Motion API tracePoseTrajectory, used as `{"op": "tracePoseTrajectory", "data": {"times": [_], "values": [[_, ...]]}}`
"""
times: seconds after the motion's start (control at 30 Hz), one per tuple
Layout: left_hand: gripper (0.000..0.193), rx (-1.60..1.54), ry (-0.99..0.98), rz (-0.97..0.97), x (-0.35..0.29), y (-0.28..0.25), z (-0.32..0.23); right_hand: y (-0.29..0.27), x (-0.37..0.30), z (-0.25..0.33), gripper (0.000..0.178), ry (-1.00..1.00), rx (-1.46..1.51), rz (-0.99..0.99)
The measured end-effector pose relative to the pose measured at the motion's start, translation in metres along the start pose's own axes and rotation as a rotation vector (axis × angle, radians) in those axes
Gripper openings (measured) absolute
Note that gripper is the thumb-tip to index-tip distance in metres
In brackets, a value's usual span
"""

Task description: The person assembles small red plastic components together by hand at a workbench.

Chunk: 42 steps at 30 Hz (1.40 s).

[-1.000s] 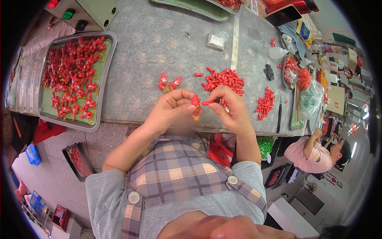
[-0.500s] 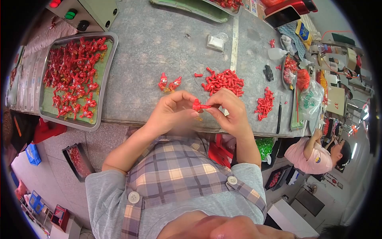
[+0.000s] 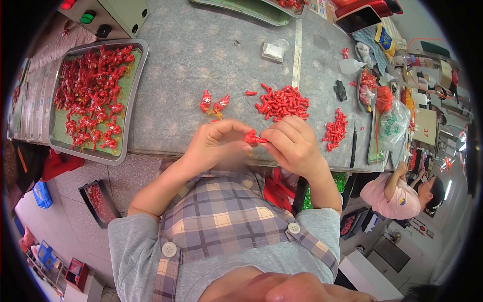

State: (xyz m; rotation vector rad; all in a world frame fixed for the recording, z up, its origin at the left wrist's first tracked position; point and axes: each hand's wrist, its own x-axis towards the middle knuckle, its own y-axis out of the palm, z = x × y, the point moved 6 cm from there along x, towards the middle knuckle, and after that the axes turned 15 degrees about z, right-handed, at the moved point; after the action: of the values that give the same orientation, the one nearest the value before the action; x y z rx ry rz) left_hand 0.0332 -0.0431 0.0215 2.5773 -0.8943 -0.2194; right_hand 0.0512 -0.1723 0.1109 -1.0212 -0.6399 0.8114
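Observation:
Over the table's near edge, my left hand (image 3: 214,146) pinches a small red plastic figure (image 3: 250,137) between thumb and fingers. From the other side, my right hand (image 3: 293,144) is closed on a small red part that juts from the figure; the fingertips cover most of it. Just beyond my hands lies a heap of small red parts (image 3: 282,100). Two red figures (image 3: 214,103) with yellowish bases lie to the left of that heap. To its right is a smaller pile of red parts (image 3: 335,130).
At the left, a metal tray (image 3: 132,100) holds many red figures on a green liner. A black pen-like tool (image 3: 353,146) lies by the small pile. Farther right are a white bottle (image 3: 350,66) and a plastic bag (image 3: 395,123). A person in pink (image 3: 395,196) sits at the right.
My right hand has turned and its fingers have closed in more over the part. The figure has shifted slightly right and down with my left hand.

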Motion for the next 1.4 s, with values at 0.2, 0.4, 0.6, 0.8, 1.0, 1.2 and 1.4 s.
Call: {"op": "tracePoseTrajectory", "data": {"times": [0.2,0.4,0.6,0.8,1.0,1.2,1.4], "values": [[0.022,-0.213,-0.108,0.055,0.000,0.006,0.005,0.007,-0.001,-0.006,0.013,0.051,0.176,0.081],[0.020,-0.329,-0.098,0.133,0.001,0.010,0.008,0.012,-0.002,-0.010,0.011,0.098,0.289,0.118],[0.020,-0.367,-0.114,0.116,0.001,0.010,0.014,0.010,-0.004,-0.002,0.015,0.052,0.099,0.064],[0.017,-0.293,-0.123,0.080,0.000,0.006,0.010,0.010,-0.009,0.008,0.020,0.001,-0.141,0.048],[0.016,-0.111,-0.092,0.054,0.000,0.006,0.007,0.014,-0.010,0.009,0.020,0.026,-0.107,0.037],[0.018,-0.011,-0.035,0.035,-0.003,0.007,0.006,0.015,-0.011,0.011,0.021,0.024,-0.104,0.044],[0.018,0.286,0.065,0.036,-0.003,0.006,-0.005,0.017,-0.017,0.016,0.019,-0.020,-0.175,0.028]]}}
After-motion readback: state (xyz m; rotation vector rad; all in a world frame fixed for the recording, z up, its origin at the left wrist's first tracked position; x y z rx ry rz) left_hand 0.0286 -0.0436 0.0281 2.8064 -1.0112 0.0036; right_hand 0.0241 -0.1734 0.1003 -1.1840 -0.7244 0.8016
